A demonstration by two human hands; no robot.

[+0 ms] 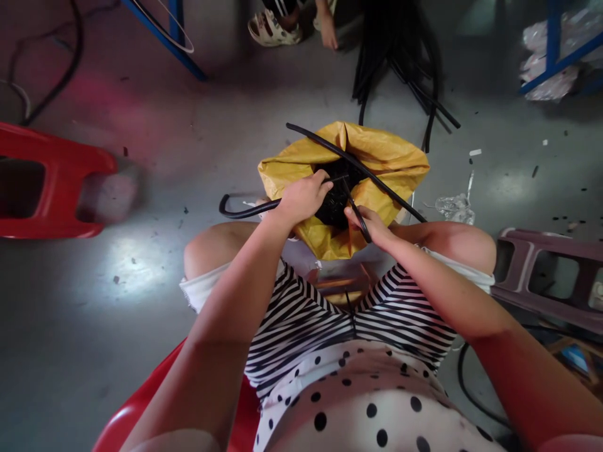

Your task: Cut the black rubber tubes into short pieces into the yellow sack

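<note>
My left hand (304, 196) is closed around a black corrugated tube (249, 211), whose bent tail sticks out to the left. The tube's other end points right, over the mouth of a yellow bag (389, 150) between my knees. In my right hand (372, 226) are black-handled scissors (360, 221), their blades up by that tube end. Whether the blades touch the tube I cannot tell. Small black pieces (332, 204) lie inside the bag. A second black tube (372, 177) rests slantwise across the bag's opening.
A bundle of long black tubes (396, 56) lies ahead, near another person's hand (328, 28) and sandal (273, 30). Left stands a red stool (56, 147), right a brownish stool (556, 248). Blue metal legs (176, 47) stand at the upper left; scraps dot the floor.
</note>
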